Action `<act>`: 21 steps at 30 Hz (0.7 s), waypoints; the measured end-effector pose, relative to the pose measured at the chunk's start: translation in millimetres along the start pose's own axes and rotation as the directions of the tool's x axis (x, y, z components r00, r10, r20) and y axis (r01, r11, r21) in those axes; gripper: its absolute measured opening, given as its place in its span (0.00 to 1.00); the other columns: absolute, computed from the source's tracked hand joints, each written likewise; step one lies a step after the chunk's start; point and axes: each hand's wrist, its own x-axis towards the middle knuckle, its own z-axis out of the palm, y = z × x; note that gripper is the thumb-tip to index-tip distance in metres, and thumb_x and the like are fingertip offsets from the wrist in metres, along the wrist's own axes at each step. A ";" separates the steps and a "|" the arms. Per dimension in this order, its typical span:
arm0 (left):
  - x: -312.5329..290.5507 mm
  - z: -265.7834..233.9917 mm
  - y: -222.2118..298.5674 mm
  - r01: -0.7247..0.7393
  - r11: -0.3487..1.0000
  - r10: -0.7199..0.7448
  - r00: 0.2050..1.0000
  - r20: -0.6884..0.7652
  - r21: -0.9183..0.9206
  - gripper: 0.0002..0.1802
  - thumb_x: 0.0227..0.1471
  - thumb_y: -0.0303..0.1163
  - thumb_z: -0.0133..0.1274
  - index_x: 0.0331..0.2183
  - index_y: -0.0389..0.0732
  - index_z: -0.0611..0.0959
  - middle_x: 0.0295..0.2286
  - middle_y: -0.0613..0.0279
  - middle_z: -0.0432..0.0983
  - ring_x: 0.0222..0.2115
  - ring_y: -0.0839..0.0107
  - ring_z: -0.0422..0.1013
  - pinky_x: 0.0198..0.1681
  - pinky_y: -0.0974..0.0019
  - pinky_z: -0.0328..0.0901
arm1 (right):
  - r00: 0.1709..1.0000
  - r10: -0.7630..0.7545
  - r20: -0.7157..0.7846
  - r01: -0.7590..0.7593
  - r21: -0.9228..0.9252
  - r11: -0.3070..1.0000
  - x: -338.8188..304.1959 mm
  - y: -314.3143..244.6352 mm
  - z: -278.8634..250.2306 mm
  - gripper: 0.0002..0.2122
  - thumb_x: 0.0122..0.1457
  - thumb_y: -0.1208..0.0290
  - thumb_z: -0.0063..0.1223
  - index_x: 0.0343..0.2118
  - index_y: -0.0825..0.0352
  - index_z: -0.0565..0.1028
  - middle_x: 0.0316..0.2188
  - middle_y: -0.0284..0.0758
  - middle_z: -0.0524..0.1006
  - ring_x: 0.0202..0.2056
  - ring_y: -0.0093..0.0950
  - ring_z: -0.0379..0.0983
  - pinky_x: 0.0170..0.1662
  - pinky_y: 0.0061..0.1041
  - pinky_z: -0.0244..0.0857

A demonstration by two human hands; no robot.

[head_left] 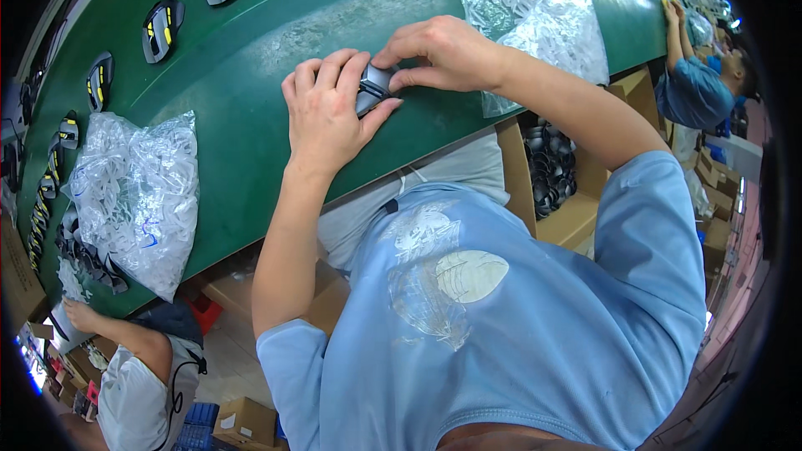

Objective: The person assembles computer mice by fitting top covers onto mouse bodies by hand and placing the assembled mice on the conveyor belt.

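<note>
A grey and black computer mouse [373,88] rests at the green work surface [276,146] in front of me, partly covered by my fingers. My left hand [324,113] lies over its left side, with the thumb along the near edge and the fingers curled across the far side. From the right, my right hand [447,54] grips the mouse's right end between thumb and bent forefinger. Whether a small part sits between those fingertips is hidden.
Clear bags of white plastic pieces lie left [138,192] and right [543,12]. Several grey, black and yellow mice [162,30] line the far side. An open carton [551,167] of dark curved parts stands below the edge. Co-workers sit left [138,376] and right [697,88].
</note>
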 end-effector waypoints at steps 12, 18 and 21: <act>-1.0 -4.9 -3.0 -0.053 0.995 0.051 0.998 -0.023 -0.089 0.32 0.46 0.46 0.74 0.51 0.46 0.83 0.48 0.61 0.81 0.50 0.55 0.71 0.56 0.50 0.60 | 0.999 0.006 0.050 0.000 -0.129 0.992 0.4 -8.8 1.9 0.21 0.56 0.54 0.72 0.49 0.61 0.83 0.42 0.34 0.85 0.45 0.39 0.78 0.48 0.38 0.74; -2.3 -4.8 3.4 -0.012 0.999 0.012 1.000 0.007 -0.047 0.33 0.48 0.49 0.73 0.52 0.44 0.83 0.48 0.60 0.81 0.50 0.54 0.71 0.56 0.50 0.60 | 0.982 -0.137 -0.130 0.134 -0.030 0.990 -6.0 1.6 12.4 0.20 0.57 0.56 0.73 0.49 0.61 0.84 0.41 0.33 0.84 0.45 0.38 0.79 0.47 0.37 0.75; -3.8 0.2 8.4 -0.025 0.999 0.023 0.999 -0.028 -0.046 0.33 0.48 0.50 0.73 0.52 0.44 0.83 0.47 0.59 0.80 0.50 0.54 0.70 0.56 0.50 0.60 | 0.995 0.095 0.038 -0.094 -0.035 0.995 -8.2 -9.3 -3.4 0.19 0.57 0.58 0.73 0.48 0.62 0.85 0.40 0.34 0.84 0.42 0.39 0.81 0.45 0.37 0.76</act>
